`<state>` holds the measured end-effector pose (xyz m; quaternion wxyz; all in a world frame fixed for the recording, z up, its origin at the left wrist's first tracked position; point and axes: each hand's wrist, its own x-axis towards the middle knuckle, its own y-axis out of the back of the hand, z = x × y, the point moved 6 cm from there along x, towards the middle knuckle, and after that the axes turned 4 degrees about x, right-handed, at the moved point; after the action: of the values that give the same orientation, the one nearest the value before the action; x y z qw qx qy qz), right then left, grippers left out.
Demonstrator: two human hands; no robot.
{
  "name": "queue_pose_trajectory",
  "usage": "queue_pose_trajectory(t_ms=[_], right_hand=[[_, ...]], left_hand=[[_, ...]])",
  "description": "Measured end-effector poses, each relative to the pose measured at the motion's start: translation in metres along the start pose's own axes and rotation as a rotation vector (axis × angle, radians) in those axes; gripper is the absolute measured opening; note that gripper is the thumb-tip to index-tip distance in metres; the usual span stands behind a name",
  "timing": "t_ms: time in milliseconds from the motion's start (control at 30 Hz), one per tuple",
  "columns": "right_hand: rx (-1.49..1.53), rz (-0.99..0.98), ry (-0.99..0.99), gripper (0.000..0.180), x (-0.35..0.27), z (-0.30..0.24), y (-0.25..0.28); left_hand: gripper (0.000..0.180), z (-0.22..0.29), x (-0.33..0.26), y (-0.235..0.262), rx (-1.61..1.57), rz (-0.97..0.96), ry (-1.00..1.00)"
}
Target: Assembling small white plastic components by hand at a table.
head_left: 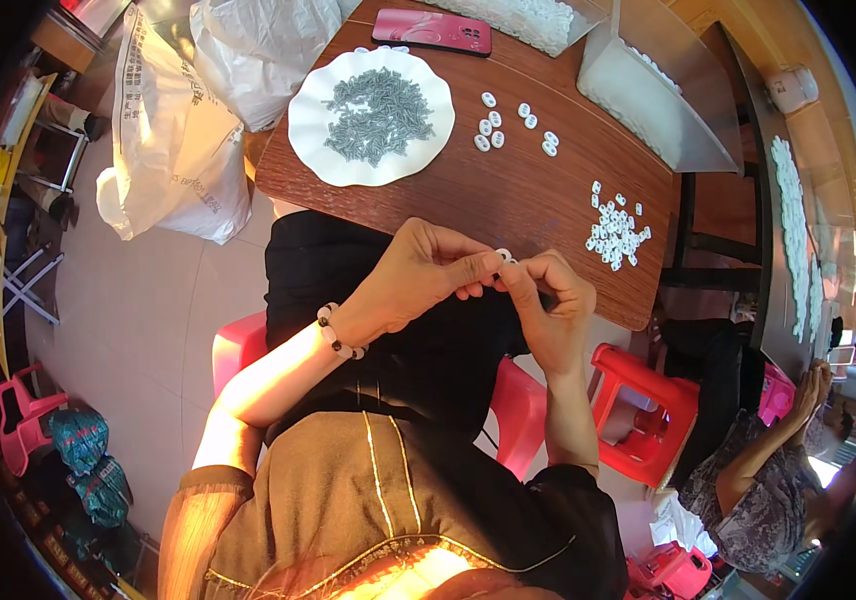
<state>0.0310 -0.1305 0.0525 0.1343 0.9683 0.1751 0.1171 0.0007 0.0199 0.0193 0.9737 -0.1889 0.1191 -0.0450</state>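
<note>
My left hand point(418, 275) and my right hand point(548, 300) meet over my lap, at the near edge of a brown wooden table point(508, 195). Both pinch one small white plastic piece point(503, 256) between their fingertips. My left wrist wears a bead bracelet point(333, 332). On the table stands a white scalloped plate point(308, 120) heaped with small grey metal parts point(378, 115). To its right lie several white ring-like pieces point(508, 125), and further right a cluster of smaller white pieces point(616, 232).
A pink phone point(432, 31) and clear bags of white parts point(638, 90) lie at the table's far side. White sacks point(173, 130) stand on the floor at left. Red and pink stools point(643, 400) surround me. Another person point(778, 470) sits at lower right.
</note>
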Motion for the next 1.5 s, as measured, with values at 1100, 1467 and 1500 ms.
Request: queue_pose_trajectory(t_ms=[1100, 1467, 1500], right_hand=[[0.527, -0.279, 0.044, 0.05, 0.002, 0.018, -0.011], [0.546, -0.2, 0.013, 0.041, 0.003, 0.01, -0.013], [0.618, -0.148, -0.041, 0.034, 0.002, 0.009, -0.012]], left_hand=[[0.022, -0.012, -0.001, -0.011, -0.249, -0.14, 0.159], [0.025, -0.011, 0.001, -0.009, -0.182, -0.093, 0.089], [0.024, -0.009, 0.001, -0.008, -0.174, -0.067, 0.07]])
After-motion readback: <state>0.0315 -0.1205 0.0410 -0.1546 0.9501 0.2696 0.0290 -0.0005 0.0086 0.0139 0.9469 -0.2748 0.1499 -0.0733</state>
